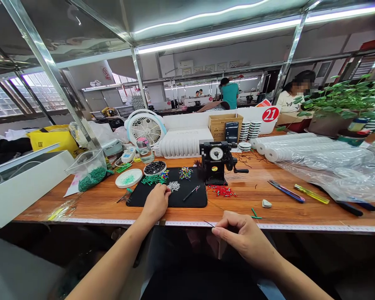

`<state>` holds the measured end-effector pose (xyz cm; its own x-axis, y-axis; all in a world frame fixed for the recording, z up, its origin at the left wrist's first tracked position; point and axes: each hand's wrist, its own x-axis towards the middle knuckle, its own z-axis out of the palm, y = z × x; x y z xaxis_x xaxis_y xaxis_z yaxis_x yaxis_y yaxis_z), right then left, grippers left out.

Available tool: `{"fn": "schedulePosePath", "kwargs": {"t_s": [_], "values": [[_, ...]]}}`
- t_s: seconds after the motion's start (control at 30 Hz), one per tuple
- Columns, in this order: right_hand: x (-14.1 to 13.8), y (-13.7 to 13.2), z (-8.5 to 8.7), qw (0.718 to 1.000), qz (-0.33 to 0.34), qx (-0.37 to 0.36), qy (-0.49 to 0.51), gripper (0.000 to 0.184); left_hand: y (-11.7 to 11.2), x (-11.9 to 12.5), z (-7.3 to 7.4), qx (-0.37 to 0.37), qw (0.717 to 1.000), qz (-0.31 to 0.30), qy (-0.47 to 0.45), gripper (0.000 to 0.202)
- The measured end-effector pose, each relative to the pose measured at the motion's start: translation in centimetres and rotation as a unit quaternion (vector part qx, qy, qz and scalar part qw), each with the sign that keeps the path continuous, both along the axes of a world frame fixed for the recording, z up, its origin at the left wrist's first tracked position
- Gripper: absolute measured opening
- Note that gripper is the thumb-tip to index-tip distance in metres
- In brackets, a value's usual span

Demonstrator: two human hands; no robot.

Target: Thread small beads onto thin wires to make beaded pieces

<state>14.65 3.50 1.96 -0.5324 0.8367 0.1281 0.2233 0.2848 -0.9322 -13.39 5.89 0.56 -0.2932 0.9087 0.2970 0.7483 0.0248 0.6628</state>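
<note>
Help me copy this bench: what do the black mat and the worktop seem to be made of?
The black mat looks like rubber or dense felt: its matte surface shows no glare, and its corners are rounded, but the picture can't settle which. The worktop looks like wood-grain laminate or veneered board, with orange-brown streaky grain and a slight sheen, though solid wood can't be ruled out.

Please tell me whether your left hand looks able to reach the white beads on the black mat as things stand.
Probably yes: the left hand already rests on the black mat, its fingertips close to the white beads, and nothing appears to stand between them.
</note>
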Motion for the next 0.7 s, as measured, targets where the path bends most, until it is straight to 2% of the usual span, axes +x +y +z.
{"fn": "schedulePosePath", "kwargs": {"t_s": [0.1,0.23,0.3,0.4,0.43,0.6,0.7], "values": [[0.0,0.3,0.3,1.0,-0.008,0.008,-0.007,0.018,-0.5,1.4,0.5,0.006,0.993,-0.008,-0.114,0.012],[-0.8,0.7,1.0,0.999,-0.04,0.01,0.02,0.016,-2.1,5.6,1.2,-0.022,0.962,-0.07,-0.265,0.025],[-1.4,0.7,1.1,0.997,-0.05,-0.009,0.06,0.017,-2.9,7.8,1.4,-0.04,0.927,-0.108,-0.358,0.023],[-2.3,0.3,0.7,0.989,-0.06,-0.051,0.129,0.017,-3.9,9.9,1.3,-0.045,0.848,-0.143,-0.508,0.02],[-2.5,0.1,0.5,0.985,-0.063,-0.058,0.152,0.016,-4.1,10.2,1.2,-0.034,0.839,-0.146,-0.524,0.019],[-3.2,-0.6,-0.1,0.973,-0.08,-0.075,0.205,0.016,-4.8,10.8,0.8,0.035,0.898,-0.123,-0.421,0.018],[-3.4,-0.7,-0.1,0.972,-0.092,-0.069,0.206,0.017,-5.1,11.0,0.9,0.061,0.898,-0.103,-0.424,0.02]]}}
